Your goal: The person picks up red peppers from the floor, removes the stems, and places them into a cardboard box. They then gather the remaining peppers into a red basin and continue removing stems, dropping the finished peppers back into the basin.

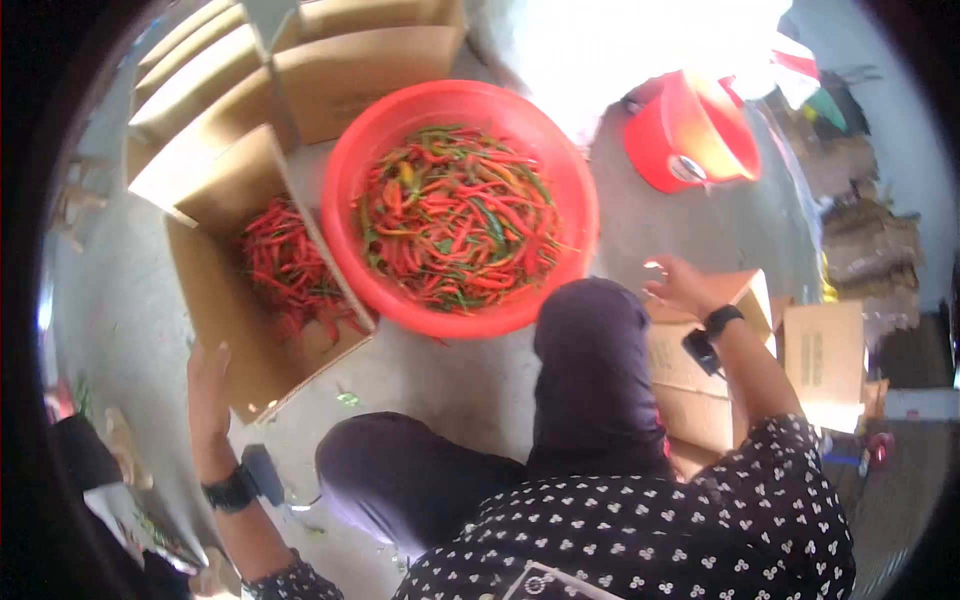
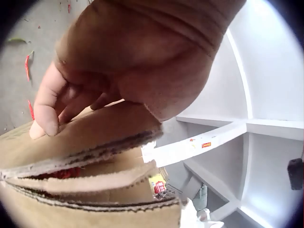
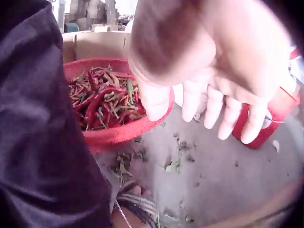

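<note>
An open cardboard box (image 1: 215, 315) holds red chilies (image 1: 285, 262) to the left of a red basin (image 1: 582, 235) piled with red and green chilies (image 1: 460, 215). My left hand (image 1: 209, 395) is against the outside of the box near its lower left corner. In the left wrist view this hand (image 2: 128, 61) rests with bent fingers on the cardboard (image 2: 109, 126). Fingers spread and holding nothing, my right hand (image 1: 688, 290) hovers above a closed-sided carton (image 1: 690, 365) at the right. The right wrist view shows that hand (image 3: 209, 52) with its fingers hanging down, the basin (image 3: 118, 135) behind.
More cardboard boxes (image 1: 365, 85) stand behind the basin and at the upper left. A red bucket (image 1: 665, 140) sits on the floor at the upper right. Loose leaves (image 3: 173, 166) lie on the floor. My knees (image 1: 595, 340) are close to the basin's near side.
</note>
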`<state>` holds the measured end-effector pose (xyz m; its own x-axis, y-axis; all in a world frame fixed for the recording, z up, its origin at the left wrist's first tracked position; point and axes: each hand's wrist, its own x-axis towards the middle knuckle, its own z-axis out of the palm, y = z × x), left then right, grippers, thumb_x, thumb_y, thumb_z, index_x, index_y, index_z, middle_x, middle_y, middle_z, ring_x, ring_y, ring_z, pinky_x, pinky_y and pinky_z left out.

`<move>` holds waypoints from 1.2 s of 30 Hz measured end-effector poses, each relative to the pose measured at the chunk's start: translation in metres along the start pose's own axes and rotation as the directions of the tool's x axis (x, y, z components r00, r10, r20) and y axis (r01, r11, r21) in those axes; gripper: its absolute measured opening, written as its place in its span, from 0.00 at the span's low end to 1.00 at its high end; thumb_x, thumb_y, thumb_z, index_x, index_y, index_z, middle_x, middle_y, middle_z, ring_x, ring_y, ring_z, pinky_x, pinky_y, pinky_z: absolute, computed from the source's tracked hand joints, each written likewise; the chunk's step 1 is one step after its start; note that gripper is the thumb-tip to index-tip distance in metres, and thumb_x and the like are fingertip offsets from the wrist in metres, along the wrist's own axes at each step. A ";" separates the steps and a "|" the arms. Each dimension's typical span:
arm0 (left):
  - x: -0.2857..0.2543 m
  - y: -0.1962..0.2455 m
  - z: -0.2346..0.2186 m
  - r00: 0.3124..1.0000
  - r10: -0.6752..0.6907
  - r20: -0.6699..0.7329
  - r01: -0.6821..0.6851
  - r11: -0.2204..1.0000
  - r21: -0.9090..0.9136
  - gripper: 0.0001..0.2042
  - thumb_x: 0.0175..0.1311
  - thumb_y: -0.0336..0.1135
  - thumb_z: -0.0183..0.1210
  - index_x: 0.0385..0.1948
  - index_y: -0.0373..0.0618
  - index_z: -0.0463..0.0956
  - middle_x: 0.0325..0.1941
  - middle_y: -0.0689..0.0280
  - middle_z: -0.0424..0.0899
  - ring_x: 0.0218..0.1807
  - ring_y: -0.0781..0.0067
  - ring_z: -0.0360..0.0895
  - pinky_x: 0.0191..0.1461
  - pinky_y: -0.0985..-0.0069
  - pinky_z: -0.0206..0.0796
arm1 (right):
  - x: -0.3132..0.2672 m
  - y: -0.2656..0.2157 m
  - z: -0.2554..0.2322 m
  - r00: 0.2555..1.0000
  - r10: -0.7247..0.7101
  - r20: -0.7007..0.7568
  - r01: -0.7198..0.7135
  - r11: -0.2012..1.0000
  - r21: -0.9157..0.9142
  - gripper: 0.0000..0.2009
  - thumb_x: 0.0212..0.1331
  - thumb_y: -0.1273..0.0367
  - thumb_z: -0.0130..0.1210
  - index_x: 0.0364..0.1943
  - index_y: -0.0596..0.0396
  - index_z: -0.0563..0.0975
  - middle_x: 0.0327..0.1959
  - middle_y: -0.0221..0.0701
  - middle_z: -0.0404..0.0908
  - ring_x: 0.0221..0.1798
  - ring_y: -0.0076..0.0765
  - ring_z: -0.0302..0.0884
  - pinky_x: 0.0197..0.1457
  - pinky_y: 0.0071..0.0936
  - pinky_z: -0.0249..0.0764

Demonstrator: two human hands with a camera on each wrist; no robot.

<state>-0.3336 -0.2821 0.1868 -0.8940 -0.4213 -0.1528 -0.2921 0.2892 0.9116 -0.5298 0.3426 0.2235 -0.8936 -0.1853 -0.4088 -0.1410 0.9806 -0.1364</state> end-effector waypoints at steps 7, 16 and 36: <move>-0.018 0.036 0.025 0.988 -0.095 -0.122 0.110 0.986 0.125 0.14 0.57 0.31 0.50 0.43 0.32 0.70 0.44 0.54 0.74 0.45 0.67 0.69 0.51 0.73 0.60 | 0.084 0.009 -0.050 0.992 -0.071 -0.107 0.087 0.985 0.150 0.23 0.45 0.65 0.59 0.48 0.55 0.71 0.47 0.44 0.73 0.46 0.45 0.73 0.49 0.35 0.69; 0.003 0.078 0.020 0.998 -0.023 -0.060 0.059 0.709 0.703 0.17 0.53 0.35 0.52 0.43 0.35 0.71 0.39 0.50 0.78 0.42 0.54 0.74 0.46 0.65 0.65 | 0.255 -0.029 -0.011 0.803 -0.450 -0.390 0.508 0.860 0.052 0.30 0.44 0.67 0.58 0.54 0.64 0.62 0.53 0.53 0.66 0.55 0.54 0.64 0.58 0.39 0.61; 0.122 0.129 0.129 0.934 -0.171 -0.315 0.357 0.368 0.859 0.22 0.52 0.43 0.53 0.43 0.34 0.67 0.36 0.50 0.78 0.43 0.50 0.75 0.46 0.61 0.65 | 0.240 0.043 0.042 0.880 -0.302 0.368 -0.163 0.536 0.829 0.12 0.50 0.68 0.54 0.38 0.58 0.74 0.29 0.30 0.77 0.27 0.25 0.73 0.30 0.24 0.69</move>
<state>-0.5236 -0.1854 0.2364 -0.6777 -0.7134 -0.1782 -0.7183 0.6942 -0.0471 -0.7323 0.3374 0.0813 -0.5869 -0.4825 -0.6502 0.4229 0.5022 -0.7543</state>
